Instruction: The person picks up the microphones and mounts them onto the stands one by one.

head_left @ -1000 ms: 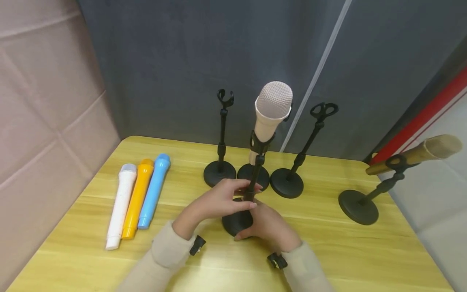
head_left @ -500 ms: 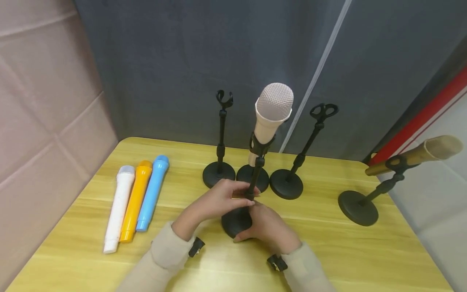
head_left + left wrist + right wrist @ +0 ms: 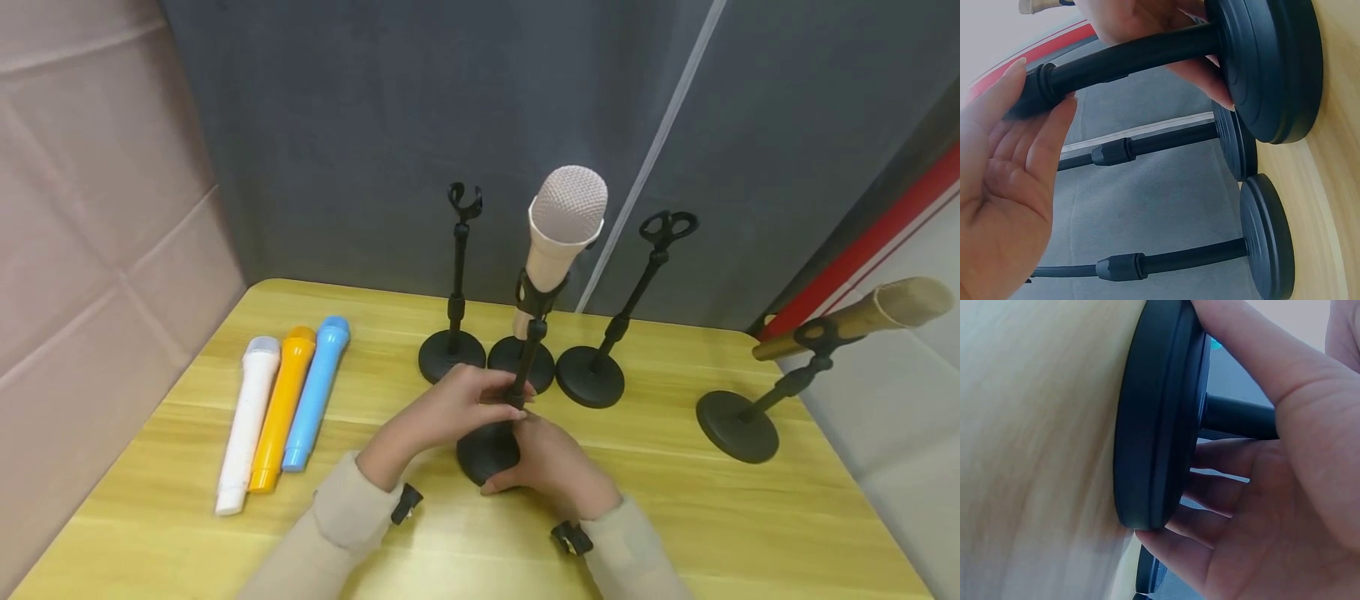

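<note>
Microphone stand [image 3: 528,357] at the frame's centre looks stiff and bottom-heavy, so pole [image 3: 1135,54] and base [image 3: 482,454] should offer sure holds. Left hand [image 3: 450,410] pinches the pole's collar [image 3: 1039,90]; right hand [image 3: 553,462] grips the base's rim [image 3: 1138,444].

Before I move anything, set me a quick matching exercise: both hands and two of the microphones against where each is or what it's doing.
1. left hand
2. right hand
3. blue microphone
4. gold microphone

A. lies beside the yellow microphone
B. holds the front stand's base
C. is held in the rightmost stand
D. grips the front stand's post

Pairs: 1-D, 2-B, 3-A, 4-C
</note>
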The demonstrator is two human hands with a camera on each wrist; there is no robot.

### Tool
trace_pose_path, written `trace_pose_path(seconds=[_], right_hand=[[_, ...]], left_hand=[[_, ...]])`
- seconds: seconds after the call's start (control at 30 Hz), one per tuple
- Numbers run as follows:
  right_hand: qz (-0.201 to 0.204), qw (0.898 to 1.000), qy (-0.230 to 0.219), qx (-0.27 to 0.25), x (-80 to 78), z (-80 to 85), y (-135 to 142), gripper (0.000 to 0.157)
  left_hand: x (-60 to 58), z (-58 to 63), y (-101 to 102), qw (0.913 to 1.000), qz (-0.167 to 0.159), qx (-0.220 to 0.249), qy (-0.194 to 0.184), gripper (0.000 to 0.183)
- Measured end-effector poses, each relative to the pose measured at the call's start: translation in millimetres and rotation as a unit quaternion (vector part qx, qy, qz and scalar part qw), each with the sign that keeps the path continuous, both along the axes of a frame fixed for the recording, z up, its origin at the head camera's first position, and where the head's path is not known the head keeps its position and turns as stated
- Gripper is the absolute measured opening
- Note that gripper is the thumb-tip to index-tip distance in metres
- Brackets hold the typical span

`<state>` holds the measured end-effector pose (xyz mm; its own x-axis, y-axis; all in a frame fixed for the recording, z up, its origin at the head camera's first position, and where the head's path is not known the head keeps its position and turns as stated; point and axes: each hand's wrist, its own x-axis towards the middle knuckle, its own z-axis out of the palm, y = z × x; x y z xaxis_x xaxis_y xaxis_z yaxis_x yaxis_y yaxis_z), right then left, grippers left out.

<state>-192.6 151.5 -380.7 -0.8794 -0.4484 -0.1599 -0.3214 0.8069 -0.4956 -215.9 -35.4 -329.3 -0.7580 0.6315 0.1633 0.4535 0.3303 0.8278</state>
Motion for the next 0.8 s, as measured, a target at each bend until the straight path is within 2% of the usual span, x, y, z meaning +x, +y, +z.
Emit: trace_pose_path(seconds=[0.2,0.8], right_hand=[[-0.001,1.0,-0.008,0.001,-0.2,0.8,0.5,0.108],[-0.004,1.0,-0.017,0.007,0.0,0.9,0.7,0.109]], left_hand=[[0.9,1.9,-0.5,1.0,-0.004,0.003,0.001,0.028],[3.4,3.5,0.9,0.9999,0.013,0.007,0.005,0.027]])
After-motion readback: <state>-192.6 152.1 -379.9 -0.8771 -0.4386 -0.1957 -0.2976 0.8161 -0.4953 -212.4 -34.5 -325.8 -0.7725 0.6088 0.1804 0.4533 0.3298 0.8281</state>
